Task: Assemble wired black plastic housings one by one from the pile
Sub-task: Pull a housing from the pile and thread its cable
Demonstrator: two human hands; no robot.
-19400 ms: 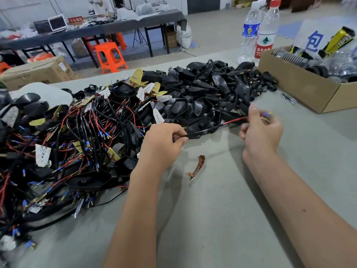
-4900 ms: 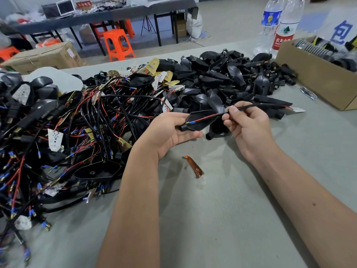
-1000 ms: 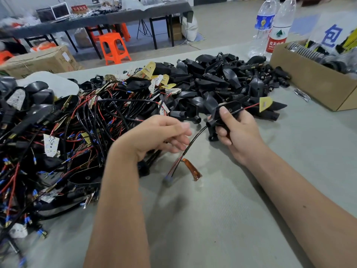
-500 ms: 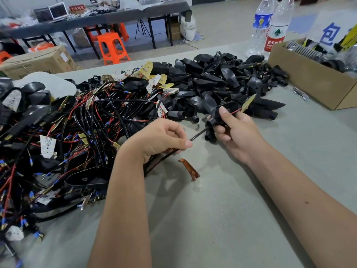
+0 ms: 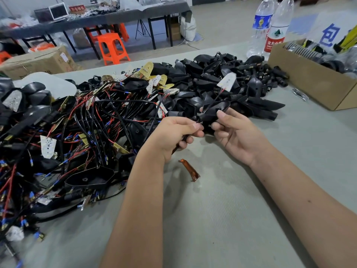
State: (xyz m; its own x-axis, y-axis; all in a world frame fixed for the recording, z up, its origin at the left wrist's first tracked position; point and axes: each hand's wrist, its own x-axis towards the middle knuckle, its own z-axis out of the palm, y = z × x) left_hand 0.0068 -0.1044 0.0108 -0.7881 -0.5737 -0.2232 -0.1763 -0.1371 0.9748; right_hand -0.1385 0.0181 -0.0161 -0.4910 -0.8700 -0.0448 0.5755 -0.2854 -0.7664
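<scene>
On the left of the grey table (image 5: 222, 219) lies the pile of wired parts (image 5: 73, 136) — black and red leads, white boards, housings already fitted. Half a second ago the left hand (image 5: 173, 134) was well left of the right one, drawing the black cable out from the housing; now it has come in until the two hands almost touch. Its fingers are curled, thumb and forefinger pinching the cable (image 5: 178, 145) right where it leaves the stem of the black housing (image 5: 212, 113). That suggests the lead is pulled through and the piece is nearly seated.

The right hand (image 5: 237, 134) holds the housing just above the table, in front of the far heap of bare housings (image 5: 222, 80); thumb on top, fingers curled beneath. The small white board (image 5: 227, 82) has swung up and stands above the shell on its red wire, not yet set inside — likely the next step.

An amber scrap (image 5: 190, 170) lies near the hands. Far right, the cardboard box (image 5: 313, 84) holds dark ring-shaped parts and yellow packets; what exactly they are I cannot tell. Two water bottles (image 5: 270, 26) stand behind it
</scene>
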